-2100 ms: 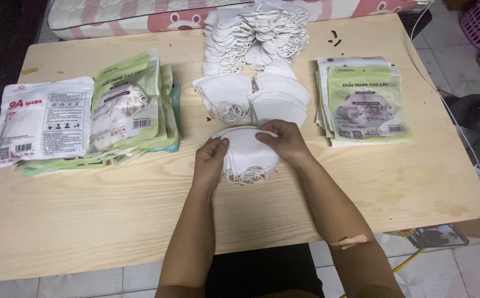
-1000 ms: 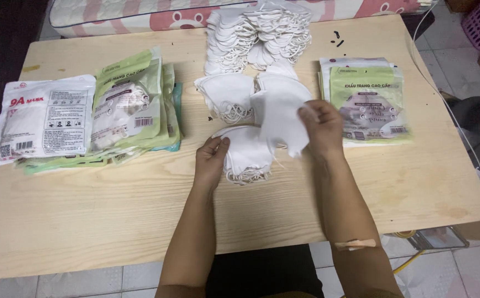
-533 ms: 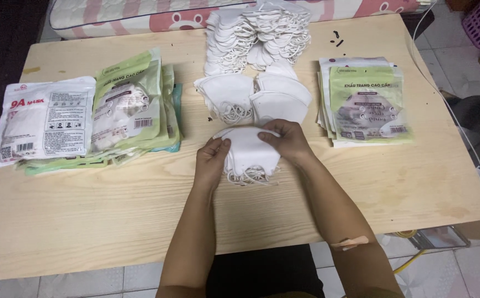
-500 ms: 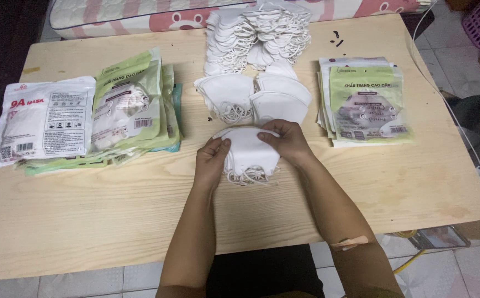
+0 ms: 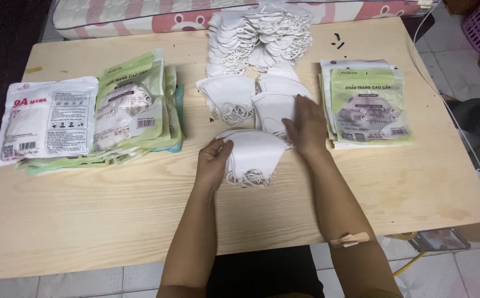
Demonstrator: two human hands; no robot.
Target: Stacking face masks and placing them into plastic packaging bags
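Looking down at the bench point(image 5: 140, 209), I see a small stack of folded white masks point(image 5: 254, 157) lying near its middle, directly in front of me. My left hand point(image 5: 212, 160) curls around the stack's left edge, fingers closed on it. My right hand point(image 5: 308, 127) lies just beside the stack's upper right corner, fingers extended flat on another folded mask pile point(image 5: 273, 110) behind it; it grips nothing. A heap of loose masks point(image 5: 259, 36) sits at the far edge. Filled green packets point(image 5: 135, 107) lie well to the left, a stack of packets point(image 5: 364, 102) just right of my right hand.
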